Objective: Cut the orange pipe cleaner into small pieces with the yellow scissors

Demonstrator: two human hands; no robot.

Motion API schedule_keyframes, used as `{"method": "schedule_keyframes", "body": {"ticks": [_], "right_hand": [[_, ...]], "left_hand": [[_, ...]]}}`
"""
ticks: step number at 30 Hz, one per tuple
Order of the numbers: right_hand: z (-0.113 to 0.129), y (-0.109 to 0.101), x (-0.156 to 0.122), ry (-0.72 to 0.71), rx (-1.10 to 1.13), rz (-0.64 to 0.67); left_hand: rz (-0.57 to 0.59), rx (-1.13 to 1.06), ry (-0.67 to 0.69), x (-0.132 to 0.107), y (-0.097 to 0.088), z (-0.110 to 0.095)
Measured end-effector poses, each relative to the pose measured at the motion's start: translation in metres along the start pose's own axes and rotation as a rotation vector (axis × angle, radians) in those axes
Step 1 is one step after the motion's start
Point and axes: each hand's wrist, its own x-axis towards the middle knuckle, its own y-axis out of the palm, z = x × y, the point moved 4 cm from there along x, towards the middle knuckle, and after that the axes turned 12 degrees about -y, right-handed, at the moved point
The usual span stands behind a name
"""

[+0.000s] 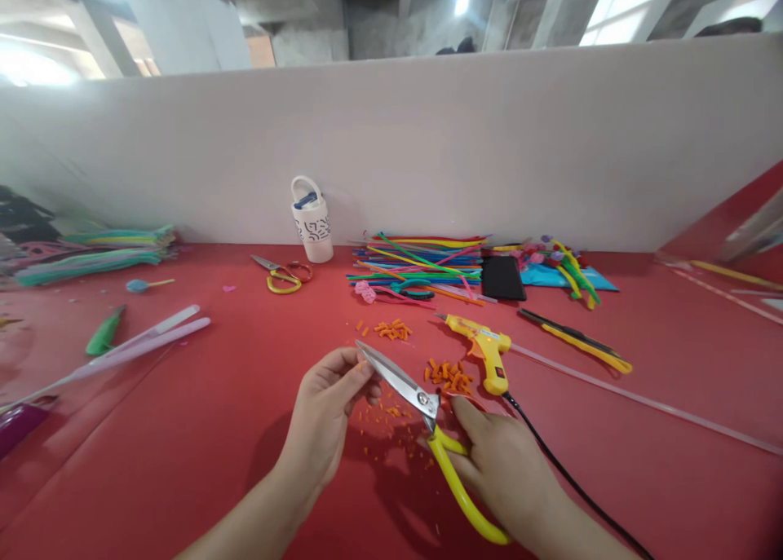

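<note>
Gripping the yellow-handled scissors (421, 399), your right hand (502, 470) points their closed steel blades up-left. Your left hand (321, 421) pinches shut at their tip

Yellow-handled scissors (422, 399) are tilted with the steel blades seemingly almost closed, tips pointing to ten o'clock and handles to five. Orange snippets (449, 375) lie scattered beneath them, with small heaps at twelve o'clock.

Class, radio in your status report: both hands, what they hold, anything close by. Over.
Right hand grips yellow-handled scissors. Left hand pinched at blade tip, contents too small to tell. Orange bits beneath; glue gun close by.
</note>
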Motion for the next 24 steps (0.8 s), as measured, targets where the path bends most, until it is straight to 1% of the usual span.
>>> {"method": "schedule_keyframes", "body": {"ticks": [2,4,6,8,10,12,15,17,19,21,24], "right_hand": [[-0.002,0.000,0.000,0.032,0.070,0.000],[-0.004,-0.001,0.001,0.086,0.204,-0.005],[-0.004,-0.003,0.003,0.143,0.388,-0.011],[-0.002,-0.006,0.005,0.164,0.611,-0.026],[0.003,-0.010,0.007,0.166,0.830,-0.054],[0.006,-0.014,0.008,0.207,0.971,-0.084],[0.006,-0.014,0.007,0.311,1.122,-0.111],[0.006,-0.011,0.005,0.352,1.235,-0.122],[0.005,-0.009,0.005,0.372,1.331,-0.137],[0.005,-0.009,0.005,0.383,1.388,-0.142],[0.009,-0.016,0.006,0.357,1.380,-0.120]], "left_hand": [[0.000,0.012,0.004,0.001,-0.001,0.000],[0.011,0.016,0.004,0.002,0.000,0.001],[0.037,0.015,-0.012,0.002,0.001,0.003],[0.077,0.020,-0.047,0.001,0.004,0.006],[0.131,0.034,-0.104,0.000,0.008,0.012],[0.189,0.043,-0.163,-0.002,0.012,0.019],[0.273,0.062,-0.246,-0.005,0.018,0.029],[0.334,0.094,-0.300,-0.007,0.022,0.034],[0.381,0.131,-0.333,-0.009,0.025,0.037],[0.401,0.161,-0.344,-0.010,0.027,0.038],[0.414,0.208,-0.359,-0.012,0.029,0.042]]}}
